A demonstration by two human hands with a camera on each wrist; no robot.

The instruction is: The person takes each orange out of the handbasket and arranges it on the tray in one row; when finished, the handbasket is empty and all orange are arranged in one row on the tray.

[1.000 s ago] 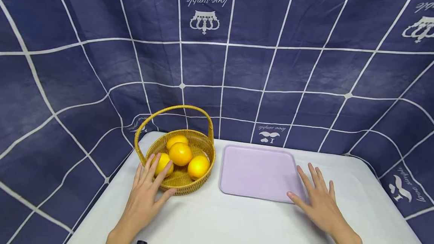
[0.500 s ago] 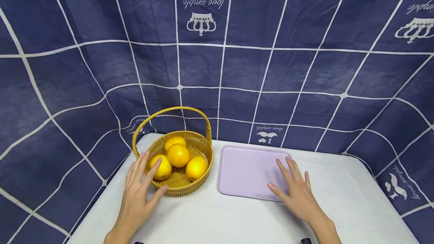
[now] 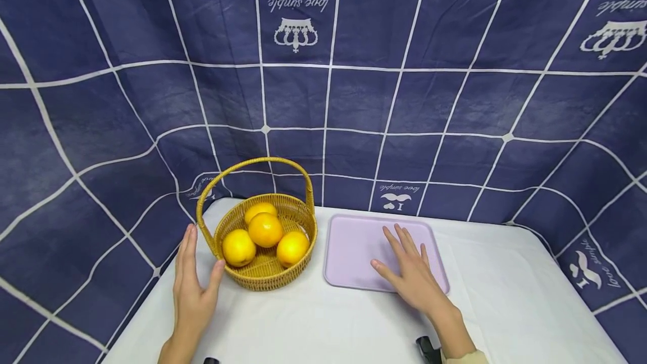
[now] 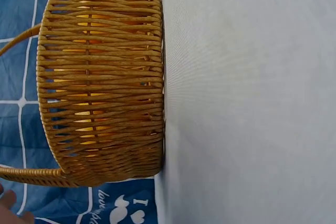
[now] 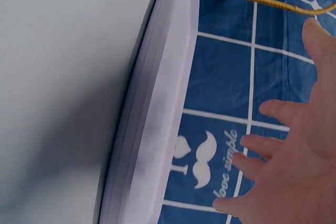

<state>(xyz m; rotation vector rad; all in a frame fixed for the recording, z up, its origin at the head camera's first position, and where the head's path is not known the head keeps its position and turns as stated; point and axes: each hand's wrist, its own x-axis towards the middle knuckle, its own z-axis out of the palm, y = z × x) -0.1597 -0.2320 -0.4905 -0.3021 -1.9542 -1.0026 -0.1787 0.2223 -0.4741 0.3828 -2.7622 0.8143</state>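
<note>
A woven wicker basket point(image 3: 266, 283) with a tall arched handle stands on the left of the white table. Several oranges point(image 3: 265, 230) lie inside it. My left hand point(image 3: 194, 299) is just left of the basket, fingers straight and thumb spread near its rim, holding nothing. In the left wrist view, only a bit of that hand point(image 4: 11, 211) shows beside the basket's wall point(image 4: 105, 87). To the right lies a flat lilac tray point(image 3: 349, 251). Over its right part, my right hand point(image 3: 417, 282) hovers with spread fingers, and the right wrist view shows it point(image 5: 294, 156) apart from the tray point(image 5: 157, 129).
A white cloth point(image 3: 303, 324) covers the table. Behind and at both sides hangs a dark blue curtain point(image 3: 374, 100) with white grid lines. A black strap piece point(image 3: 428, 349) sits at my right wrist.
My left hand has shifted left, away from in front of the oranges, and turned on edge. The right hand has moved left from the tray's right edge to over the tray.
</note>
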